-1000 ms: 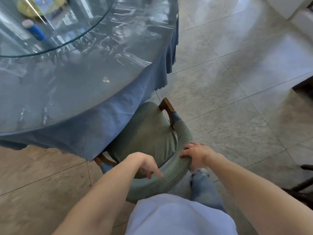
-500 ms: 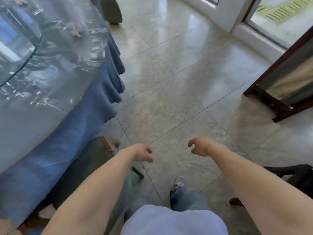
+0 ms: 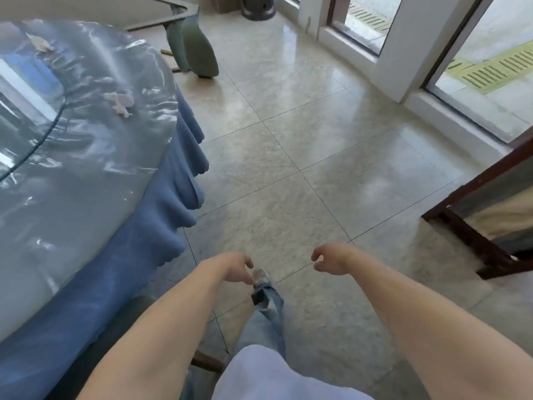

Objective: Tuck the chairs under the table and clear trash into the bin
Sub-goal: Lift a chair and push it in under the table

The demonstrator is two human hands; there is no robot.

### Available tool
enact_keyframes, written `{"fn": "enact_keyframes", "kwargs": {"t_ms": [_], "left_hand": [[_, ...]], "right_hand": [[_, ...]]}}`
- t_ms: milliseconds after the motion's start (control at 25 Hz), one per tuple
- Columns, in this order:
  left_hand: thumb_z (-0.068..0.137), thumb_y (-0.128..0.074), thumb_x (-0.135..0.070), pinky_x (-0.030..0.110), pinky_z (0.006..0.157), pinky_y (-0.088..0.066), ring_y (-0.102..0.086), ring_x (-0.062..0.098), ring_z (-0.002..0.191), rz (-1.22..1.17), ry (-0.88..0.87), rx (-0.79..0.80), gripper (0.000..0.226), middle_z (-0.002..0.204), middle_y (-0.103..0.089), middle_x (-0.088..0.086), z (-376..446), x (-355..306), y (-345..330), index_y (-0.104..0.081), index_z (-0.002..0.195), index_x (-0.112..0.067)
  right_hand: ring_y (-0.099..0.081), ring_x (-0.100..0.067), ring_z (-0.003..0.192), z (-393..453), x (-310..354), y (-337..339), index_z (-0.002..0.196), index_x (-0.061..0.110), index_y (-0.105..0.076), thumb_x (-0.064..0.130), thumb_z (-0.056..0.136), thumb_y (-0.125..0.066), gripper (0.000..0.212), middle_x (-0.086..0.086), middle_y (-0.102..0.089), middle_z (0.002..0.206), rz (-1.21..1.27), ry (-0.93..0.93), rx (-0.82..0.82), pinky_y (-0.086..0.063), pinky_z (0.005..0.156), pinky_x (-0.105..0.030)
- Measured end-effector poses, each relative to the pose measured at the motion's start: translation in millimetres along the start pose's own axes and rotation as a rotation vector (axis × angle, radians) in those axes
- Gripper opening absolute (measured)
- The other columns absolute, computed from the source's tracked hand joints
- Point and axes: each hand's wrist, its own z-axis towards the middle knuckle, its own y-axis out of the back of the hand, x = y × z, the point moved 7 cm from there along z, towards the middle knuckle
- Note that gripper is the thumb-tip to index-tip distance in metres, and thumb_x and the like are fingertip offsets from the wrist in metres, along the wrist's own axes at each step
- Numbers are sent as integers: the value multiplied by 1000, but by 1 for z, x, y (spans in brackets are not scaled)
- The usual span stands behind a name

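Note:
A round table (image 3: 161,255) with a blue cloth under clear plastic fills the left. Two crumpled white tissues lie on it, one (image 3: 119,103) near the edge and one (image 3: 39,43) farther back. A green padded chair (image 3: 199,50) stands away from the table at the far end. Only the dark back of the chair beside me (image 3: 124,319) shows below the cloth, behind my left arm. My left hand (image 3: 235,268) and my right hand (image 3: 328,259) hang over the floor with loosely curled fingers, holding nothing.
Pale tiled floor (image 3: 302,168) stretches ahead. A dark wooden frame (image 3: 473,241) stands at the right. Glass doors (image 3: 484,67) run along the far right wall. A dark round base (image 3: 258,7) sits at the top by the wall. My jeans leg and shoe (image 3: 261,280) step forward.
Both hands have left the back of the green chair, now tucked under the cloth. My view has swung right and forward along the table's edge toward the far chair.

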Motion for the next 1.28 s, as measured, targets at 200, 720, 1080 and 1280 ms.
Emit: {"fn": "enact_keyframes", "kwargs": {"t_ms": [200, 720, 1080, 1280], "left_hand": [[87, -66, -39, 37, 102, -45, -54, 25, 123, -47, 63, -35, 59, 138, -55, 2, 67, 38, 115, -48, 142, -25], [88, -65, -38, 36, 104, -43, -54, 24, 123, -110, 140, -64, 55, 140, -54, 1, 223, 65, 405, -51, 140, -25], [88, -63, -36, 34, 101, -46, -56, 22, 118, -235, 158, -158, 50, 134, -58, 1, 343, 15, 632, -55, 136, -24], [88, -64, -35, 33, 100, -45, -56, 21, 119, -235, 192, -121, 51, 135, -57, 0, 394, 17, 713, -54, 137, -24]], "right_hand": [[-55, -23, 122, 89, 17, 119, 135, 26, -54, 35, 97, -51, 39, 1, -57, 135, 53, 13, -9, -44, 98, -33], [-56, -22, 118, 327, 19, 377, 130, 29, -58, 33, 94, -54, 36, -1, -59, 133, 13, 79, -22, -46, 97, -32], [-55, -21, 120, 484, -32, 612, 131, 33, -56, 40, 94, -51, 38, 2, -58, 134, -81, 110, -27, -47, 98, -37], [-56, -20, 118, 554, -13, 704, 132, 33, -55, 38, 95, -50, 38, 1, -57, 134, -80, 173, -16, -48, 94, -35]]}}
